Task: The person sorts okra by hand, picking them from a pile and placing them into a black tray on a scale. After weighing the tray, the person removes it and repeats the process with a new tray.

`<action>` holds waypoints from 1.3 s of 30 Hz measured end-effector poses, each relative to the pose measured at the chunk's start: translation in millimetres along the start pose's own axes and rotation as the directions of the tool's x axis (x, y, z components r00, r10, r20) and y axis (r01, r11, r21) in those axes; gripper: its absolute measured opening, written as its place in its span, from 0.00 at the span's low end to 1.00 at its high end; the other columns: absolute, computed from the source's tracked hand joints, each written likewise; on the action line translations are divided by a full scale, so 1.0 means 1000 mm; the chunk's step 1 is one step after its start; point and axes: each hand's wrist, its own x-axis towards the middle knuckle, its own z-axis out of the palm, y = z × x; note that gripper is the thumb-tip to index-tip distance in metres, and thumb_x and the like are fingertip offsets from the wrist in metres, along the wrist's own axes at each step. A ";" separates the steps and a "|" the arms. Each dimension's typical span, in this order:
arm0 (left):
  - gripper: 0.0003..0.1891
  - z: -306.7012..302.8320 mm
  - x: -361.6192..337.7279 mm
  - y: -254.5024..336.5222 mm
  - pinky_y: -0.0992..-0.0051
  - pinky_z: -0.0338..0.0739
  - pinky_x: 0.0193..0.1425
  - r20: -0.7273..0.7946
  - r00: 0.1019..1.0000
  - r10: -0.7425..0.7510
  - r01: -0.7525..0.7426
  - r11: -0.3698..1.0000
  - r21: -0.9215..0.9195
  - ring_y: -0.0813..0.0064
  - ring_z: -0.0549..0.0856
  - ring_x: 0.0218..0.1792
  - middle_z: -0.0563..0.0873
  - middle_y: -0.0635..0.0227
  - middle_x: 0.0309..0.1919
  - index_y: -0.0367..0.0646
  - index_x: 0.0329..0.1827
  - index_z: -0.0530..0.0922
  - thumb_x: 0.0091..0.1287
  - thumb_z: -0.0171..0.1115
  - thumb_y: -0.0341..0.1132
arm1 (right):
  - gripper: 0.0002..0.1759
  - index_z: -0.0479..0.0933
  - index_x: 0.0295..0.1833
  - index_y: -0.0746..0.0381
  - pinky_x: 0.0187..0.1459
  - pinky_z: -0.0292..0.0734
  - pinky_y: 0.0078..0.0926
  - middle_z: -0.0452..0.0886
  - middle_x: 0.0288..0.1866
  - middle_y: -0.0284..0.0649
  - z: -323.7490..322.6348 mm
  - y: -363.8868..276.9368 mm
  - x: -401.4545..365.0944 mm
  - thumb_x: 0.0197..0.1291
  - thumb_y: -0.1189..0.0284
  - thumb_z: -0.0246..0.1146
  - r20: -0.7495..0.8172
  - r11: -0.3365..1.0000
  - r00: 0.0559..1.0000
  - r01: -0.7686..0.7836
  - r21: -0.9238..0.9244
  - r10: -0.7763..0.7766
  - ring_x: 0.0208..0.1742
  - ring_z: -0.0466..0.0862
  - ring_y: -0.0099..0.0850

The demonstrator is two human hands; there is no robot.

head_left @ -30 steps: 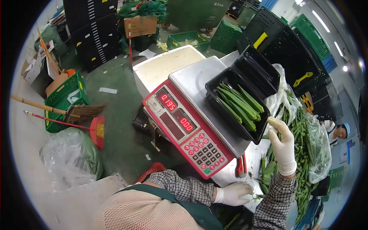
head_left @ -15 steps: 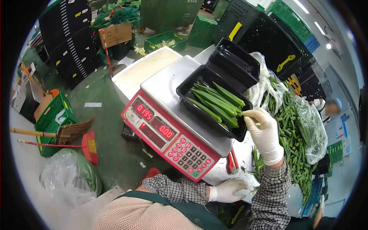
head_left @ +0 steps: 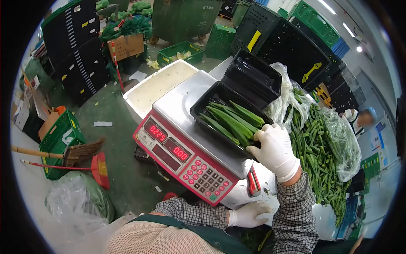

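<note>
A black plastic tray [head_left: 203, 98] with its lid [head_left: 253, 78] folded up rests on the steel pan of a red scale [head_left: 186, 158], whose display reads 0.225 and 0.00. Several green okra pods [head_left: 234, 120] lie lengthwise inside. My right hand [head_left: 277, 152], in a white glove, is over the tray's near right corner, its bent fingers and thumb closed on the okra ends. Lower down, my gloved left hand [head_left: 250, 214] rests on the white table [head_left: 230, 202], holding nothing, fingers loosely apart. A red-handled tool [head_left: 254, 183] lies between the hands.
A large okra heap [head_left: 319, 156] with clear plastic bags [head_left: 340, 146] is at the right. Behind the scale sits a white foam box [head_left: 139, 95]. Black crates [head_left: 292, 46] stand beyond. Another person [head_left: 359, 118] is at the far right. A broom [head_left: 82, 152] is at the left.
My right hand has moved left and slightly down onto the okra ends, its fingers more curled. The scale's first reading went from 0.135 to 0.225. My left hand stays low on the table.
</note>
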 end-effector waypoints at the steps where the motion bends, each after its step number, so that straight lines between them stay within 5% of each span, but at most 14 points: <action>1: 0.18 0.000 0.000 0.000 0.66 0.68 0.61 0.002 1.000 0.000 0.000 1.000 -0.002 0.61 0.75 0.56 0.78 0.61 0.53 0.42 0.52 0.73 0.60 0.61 0.34 | 0.12 0.80 0.27 0.61 0.42 0.70 0.38 0.77 0.30 0.40 0.002 0.001 -0.001 0.41 0.65 0.70 -0.001 1.000 1.000 0.006 0.000 -0.006 0.37 0.76 0.41; 7: 0.17 -0.001 0.001 0.002 0.66 0.68 0.61 0.025 0.999 -0.031 0.031 1.000 0.005 0.62 0.75 0.56 0.78 0.62 0.53 0.42 0.53 0.73 0.61 0.60 0.35 | 0.10 0.82 0.31 0.59 0.42 0.68 0.37 0.76 0.29 0.41 0.003 0.006 -0.008 0.42 0.66 0.69 -0.083 0.993 0.996 0.036 0.109 -0.027 0.38 0.76 0.40; 10: 0.17 -0.001 0.000 0.003 0.66 0.67 0.61 0.027 0.999 -0.043 0.043 0.999 0.001 0.62 0.74 0.56 0.78 0.63 0.54 0.42 0.53 0.73 0.61 0.59 0.35 | 0.09 0.83 0.31 0.59 0.42 0.67 0.37 0.76 0.29 0.40 0.000 0.004 -0.005 0.42 0.67 0.68 0.047 0.997 0.999 -0.001 0.075 -0.003 0.38 0.75 0.40; 19: 0.17 -0.002 0.000 0.002 0.66 0.68 0.60 0.023 0.999 -0.038 0.038 0.999 -0.014 0.61 0.75 0.55 0.79 0.62 0.53 0.42 0.52 0.74 0.61 0.60 0.36 | 0.07 0.83 0.29 0.57 0.41 0.67 0.36 0.76 0.27 0.39 0.008 0.008 -0.007 0.43 0.67 0.67 -0.003 0.984 1.000 0.005 0.179 -0.004 0.37 0.75 0.39; 28: 0.15 -0.001 0.001 0.003 0.66 0.69 0.59 -0.020 1.000 -0.008 0.007 1.000 -0.029 0.61 0.76 0.54 0.79 0.61 0.51 0.42 0.50 0.74 0.61 0.60 0.35 | 0.09 0.83 0.29 0.58 0.41 0.67 0.36 0.77 0.24 0.37 0.004 0.009 0.004 0.41 0.65 0.68 0.207 0.995 0.974 0.095 0.001 -0.093 0.35 0.77 0.38; 34: 0.15 -0.005 0.002 0.006 0.66 0.69 0.60 -0.013 1.000 -0.022 0.022 0.999 -0.024 0.61 0.76 0.54 0.79 0.62 0.49 0.42 0.50 0.75 0.61 0.60 0.35 | 0.11 0.76 0.28 0.58 0.43 0.64 0.35 0.74 0.26 0.35 -0.004 0.005 -0.016 0.38 0.69 0.71 -0.183 0.990 0.983 0.040 0.133 -0.015 0.35 0.74 0.37; 39: 0.16 -0.008 0.001 0.010 0.66 0.68 0.60 -0.025 1.000 -0.018 0.018 1.000 -0.020 0.62 0.76 0.54 0.80 0.62 0.49 0.42 0.51 0.75 0.61 0.61 0.35 | 0.13 0.73 0.28 0.58 0.45 0.63 0.37 0.73 0.29 0.37 -0.015 -0.002 -0.038 0.37 0.69 0.70 -0.304 0.998 0.952 -0.009 0.062 0.028 0.37 0.74 0.39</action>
